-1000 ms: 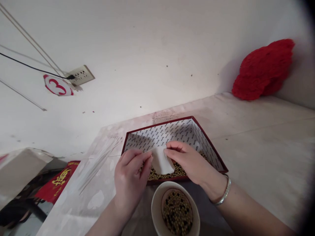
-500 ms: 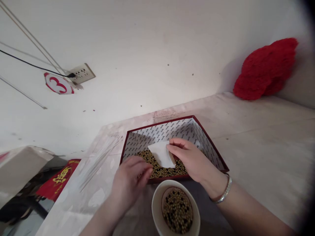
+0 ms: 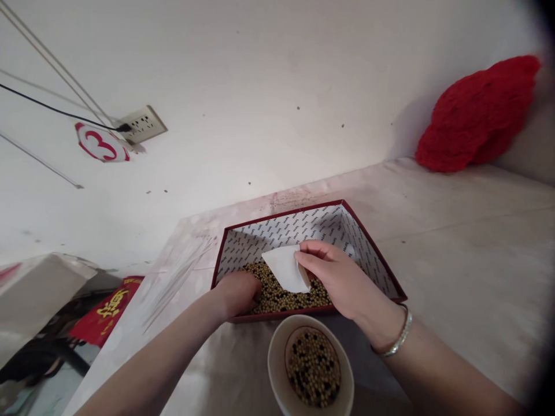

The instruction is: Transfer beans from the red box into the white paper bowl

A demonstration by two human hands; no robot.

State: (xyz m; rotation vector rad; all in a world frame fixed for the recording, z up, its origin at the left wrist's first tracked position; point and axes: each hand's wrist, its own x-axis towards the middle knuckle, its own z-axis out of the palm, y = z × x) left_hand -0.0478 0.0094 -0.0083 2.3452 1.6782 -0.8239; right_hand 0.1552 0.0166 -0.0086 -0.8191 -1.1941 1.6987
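A dark red box (image 3: 373, 254) with a white printed lining lies on the table and holds a heap of yellowish beans (image 3: 281, 294). My right hand (image 3: 342, 280) pinches a folded white paper (image 3: 287, 268) above the beans. My left hand (image 3: 236, 292) reaches over the box's near left wall into the beans, fingers curled down among them and mostly hidden. A white bowl (image 3: 277, 358) with mixed yellow and dark beans stands just in front of the box, between my forearms.
A red fluffy cushion (image 3: 477, 115) leans at the back right corner. A wall socket (image 3: 141, 124) with a black cable and a red "3" sign (image 3: 102, 144) are on the wall at left. A red sheet (image 3: 106, 309) lies below the table's left edge.
My left hand let go of the white paper, moved down and left, and dipped into the beans. The right hand kept the paper and lifted it slightly.
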